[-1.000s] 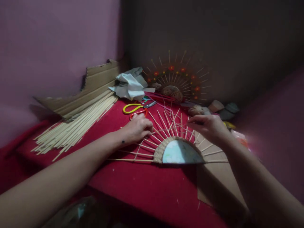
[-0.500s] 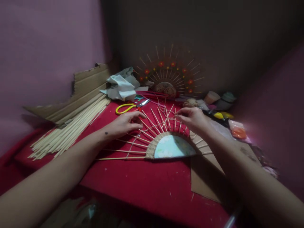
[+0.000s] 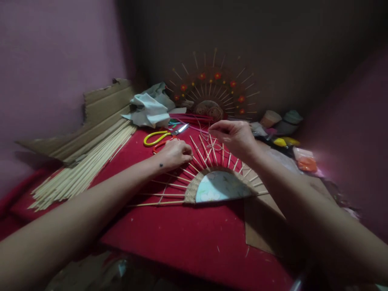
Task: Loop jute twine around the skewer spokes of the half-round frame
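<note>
The slack twine (image 3: 215,147) could snag or knot on the far stick tips, since it lies in loose loops among them. A hard pull might also bend the thin sticks (image 3: 198,150) or skew their spacing, and the scissors (image 3: 182,128), just beyond the left hand (image 3: 177,154), could catch a strand.

The fan (image 3: 222,188) lies on the red cloth (image 3: 169,238), between the forearms, its right side over cardboard (image 3: 260,230). It is a half-round: pale blue panel, woven straw-coloured rim, pale sticks spreading outward, with twine crossing those at left.

The left hand's fingers curl inward over the left sticks; the right hand (image 3: 235,135) has thumb and fingertips drawn close above the far tips. Whether either grips twine, I cannot tell.
</note>
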